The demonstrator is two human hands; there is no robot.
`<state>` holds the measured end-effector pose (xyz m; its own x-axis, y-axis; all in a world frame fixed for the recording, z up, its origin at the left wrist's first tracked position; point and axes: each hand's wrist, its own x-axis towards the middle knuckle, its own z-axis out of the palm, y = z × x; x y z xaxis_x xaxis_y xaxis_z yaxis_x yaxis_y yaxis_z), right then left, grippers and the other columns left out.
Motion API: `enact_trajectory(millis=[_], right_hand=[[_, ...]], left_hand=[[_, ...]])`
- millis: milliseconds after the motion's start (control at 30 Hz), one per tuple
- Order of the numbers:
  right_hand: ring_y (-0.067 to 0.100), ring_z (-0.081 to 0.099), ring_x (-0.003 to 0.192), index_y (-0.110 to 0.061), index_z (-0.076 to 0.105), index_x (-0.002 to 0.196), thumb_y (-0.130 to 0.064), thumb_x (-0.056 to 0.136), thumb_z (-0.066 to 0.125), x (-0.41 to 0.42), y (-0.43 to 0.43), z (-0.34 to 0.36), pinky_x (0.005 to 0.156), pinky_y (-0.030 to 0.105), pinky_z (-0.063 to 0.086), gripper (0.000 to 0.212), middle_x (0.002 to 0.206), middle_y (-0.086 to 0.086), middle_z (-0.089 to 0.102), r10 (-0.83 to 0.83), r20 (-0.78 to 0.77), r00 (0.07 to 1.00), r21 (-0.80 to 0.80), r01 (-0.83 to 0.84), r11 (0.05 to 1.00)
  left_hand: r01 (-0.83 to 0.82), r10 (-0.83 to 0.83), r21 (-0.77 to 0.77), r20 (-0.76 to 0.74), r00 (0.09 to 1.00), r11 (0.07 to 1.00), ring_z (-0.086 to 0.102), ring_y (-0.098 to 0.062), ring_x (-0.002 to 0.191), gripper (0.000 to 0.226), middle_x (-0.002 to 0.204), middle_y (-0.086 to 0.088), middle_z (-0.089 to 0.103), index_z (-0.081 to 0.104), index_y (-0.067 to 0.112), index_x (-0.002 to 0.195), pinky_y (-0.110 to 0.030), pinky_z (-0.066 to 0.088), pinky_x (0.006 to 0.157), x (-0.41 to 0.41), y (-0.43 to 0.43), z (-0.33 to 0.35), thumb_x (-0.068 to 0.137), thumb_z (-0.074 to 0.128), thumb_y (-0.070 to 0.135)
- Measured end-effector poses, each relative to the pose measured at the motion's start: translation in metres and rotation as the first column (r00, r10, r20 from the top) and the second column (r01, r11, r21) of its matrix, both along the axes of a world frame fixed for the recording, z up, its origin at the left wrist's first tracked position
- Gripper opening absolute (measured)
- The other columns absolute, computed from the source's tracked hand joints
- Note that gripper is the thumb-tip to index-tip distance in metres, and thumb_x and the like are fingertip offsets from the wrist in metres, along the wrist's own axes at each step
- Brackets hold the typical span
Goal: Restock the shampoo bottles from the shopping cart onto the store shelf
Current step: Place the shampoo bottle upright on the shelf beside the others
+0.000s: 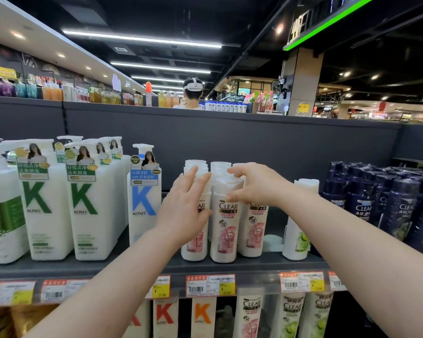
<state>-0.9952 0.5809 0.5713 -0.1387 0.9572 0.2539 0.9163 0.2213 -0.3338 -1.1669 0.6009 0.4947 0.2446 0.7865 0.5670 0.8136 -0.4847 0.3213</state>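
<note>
Several white Clear shampoo bottles with pink labels stand in rows on the dark store shelf (259, 264). My left hand (185, 208) lies with straight fingers against the front left bottle (195, 242). My right hand (255, 185) has its thumb and fingers curled round the shoulder of the front middle bottle (224, 230), which stands upright on the shelf. A third pink-label bottle (253, 230) stands just right of it. The shopping cart is out of view.
Large white Kono pump bottles (91, 206) fill the shelf to the left. A white bottle with a lime label (297, 237) and dark blue Clear bottles (386, 206) stand to the right. Price tags (210, 285) line the shelf edge. A person stands behind the shelf wall.
</note>
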Motion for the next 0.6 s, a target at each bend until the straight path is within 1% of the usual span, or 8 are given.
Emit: enact_trajectory(millis=[33, 67, 167, 233, 300, 400, 500, 600], right_hand=[[0.016, 0.051, 0.12, -0.03, 0.041, 0.138, -0.041, 0.078, 0.071, 0.003, -0.001, 0.001, 0.096, 0.031, 0.04, 0.068, 0.138, -0.007, 0.047, -0.005, 0.012, 1.0, 0.028, 0.005, 1.0], [0.016, 0.048, 0.122, -0.031, 0.042, 0.137, -0.043, 0.078, 0.07, 0.008, -0.003, 0.003, 0.096, 0.031, 0.039, 0.067, 0.135, -0.007, 0.049, -0.013, 0.009, 1.0, 0.055, 0.012, 0.998], [0.015, 0.051, 0.116, -0.029, 0.05, 0.131, -0.039, 0.079, 0.069, 0.025, -0.009, 0.012, 0.093, 0.031, 0.043, 0.056, 0.129, -0.006, 0.053, -0.053, 0.003, 0.999, 0.081, 0.053, 0.995], [0.018, 0.052, 0.116, -0.027, 0.05, 0.131, -0.033, 0.08, 0.068, 0.034, -0.009, 0.014, 0.092, 0.034, 0.046, 0.055, 0.132, -0.004, 0.051, -0.123, 0.068, 0.99, 0.081, 0.117, 0.99], [0.022, 0.052, 0.116, -0.028, 0.049, 0.132, -0.03, 0.079, 0.067, 0.037, -0.008, 0.011, 0.091, 0.037, 0.047, 0.056, 0.135, -0.003, 0.049, -0.189, 0.147, 0.971, 0.081, 0.178, 0.981], [0.025, 0.052, 0.115, -0.028, 0.048, 0.131, -0.031, 0.079, 0.067, 0.038, -0.004, 0.003, 0.087, 0.037, 0.047, 0.055, 0.133, -0.001, 0.048, -0.204, 0.21, 0.956, 0.07, 0.193, 0.979], [0.025, 0.052, 0.114, -0.026, 0.048, 0.131, -0.038, 0.077, 0.069, 0.041, 0.0, 0.001, 0.088, 0.037, 0.048, 0.059, 0.132, 0.0, 0.048, -0.187, 0.163, 0.969, 0.053, 0.18, 0.982], [0.021, 0.05, 0.117, -0.024, 0.047, 0.131, -0.042, 0.078, 0.069, 0.046, 0.001, 0.001, 0.088, 0.032, 0.044, 0.061, 0.132, -0.002, 0.05, -0.153, 0.096, 0.984, 0.0, 0.153, 0.988]], left_hand=[[-0.003, 0.003, -0.002, 0.012, 1.0, 1.0, 0.001, -0.016, 0.145, 0.072, 0.158, 0.008, -0.002, 0.015, 0.033, 0.147, -0.04, 0.025, 0.115, 0.001, -0.001, 0.001, 0.089, 0.057, 0.037], [-0.014, 0.014, 0.008, 0.025, 1.0, 1.0, -0.001, -0.017, 0.145, 0.071, 0.157, 0.007, -0.003, 0.018, 0.032, 0.147, -0.041, 0.02, 0.117, 0.003, -0.002, 0.003, 0.088, 0.058, 0.04], [-0.06, 0.057, 0.077, 0.04, 0.998, 0.995, -0.011, -0.018, 0.145, 0.072, 0.157, 0.005, -0.004, 0.022, 0.031, 0.146, -0.045, 0.004, 0.118, 0.01, -0.008, 0.013, 0.086, 0.056, 0.047], [-0.051, 0.055, 0.094, -0.044, 0.998, 0.994, -0.017, -0.019, 0.144, 0.075, 0.158, 0.008, -0.003, 0.016, 0.034, 0.147, -0.048, -0.006, 0.115, 0.017, -0.01, 0.021, 0.086, 0.054, 0.051], [-0.043, 0.063, 0.102, -0.191, 0.98, 0.994, -0.02, -0.022, 0.144, 0.073, 0.158, 0.01, -0.001, 0.012, 0.036, 0.147, -0.053, -0.014, 0.112, 0.024, -0.012, 0.026, 0.087, 0.05, 0.054], [-0.057, 0.088, 0.109, -0.302, 0.949, 0.992, -0.011, -0.022, 0.145, 0.062, 0.155, 0.015, 0.013, 0.018, 0.039, 0.145, -0.061, -0.016, 0.107, 0.031, -0.012, 0.028, 0.091, 0.044, 0.053], [-0.076, 0.1, 0.096, -0.28, 0.955, 0.992, 0.003, -0.019, 0.146, 0.056, 0.15, 0.018, 0.025, 0.021, 0.039, 0.145, -0.062, -0.013, 0.108, 0.032, -0.011, 0.026, 0.094, 0.044, 0.045], [-0.071, 0.092, 0.096, -0.249, 0.964, 0.993, 0.011, -0.017, 0.144, 0.055, 0.149, 0.018, 0.028, 0.024, 0.038, 0.144, -0.06, -0.007, 0.111, 0.031, -0.01, 0.026, 0.094, 0.046, 0.041]])
